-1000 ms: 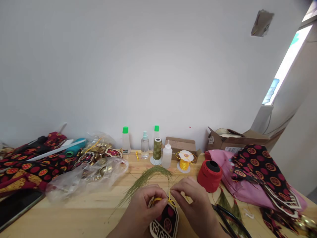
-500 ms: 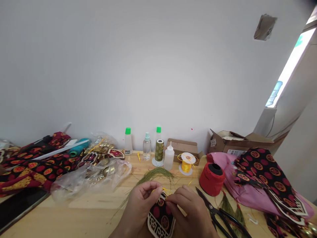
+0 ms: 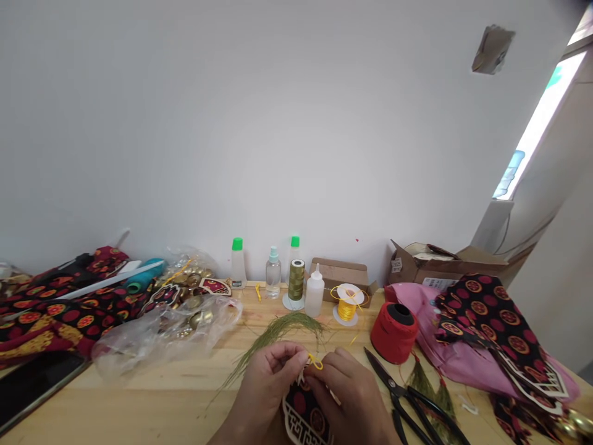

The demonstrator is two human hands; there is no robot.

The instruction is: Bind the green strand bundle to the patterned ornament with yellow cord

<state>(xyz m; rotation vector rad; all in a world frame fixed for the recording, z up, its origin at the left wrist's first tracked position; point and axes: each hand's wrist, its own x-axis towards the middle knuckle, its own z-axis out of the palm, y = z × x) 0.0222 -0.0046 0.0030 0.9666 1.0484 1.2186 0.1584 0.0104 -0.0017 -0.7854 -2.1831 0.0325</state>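
Where the counter [image 3: 162,402] meets the near edge of view, work sits centre. Black scissors [image 3: 393,386] lie just right, tip pointing far-left. Left hand [image 3: 264,383] and right hand [image 3: 349,386] close together, small gap between fingertips. Dark patterned pendant [image 3: 301,405] between them, long axis roughly near-far, far end leaning slightly left; resting or lifted, can't tell. Right fingers overlap its right edge. Yellow cord loop [image 3: 317,363] at pendant's far end, in the fingertip gap, rounded end facing right. Left thumb and index pinch its left end. Right fingertips right beside the rounded end; grip or mere touch, can't tell.
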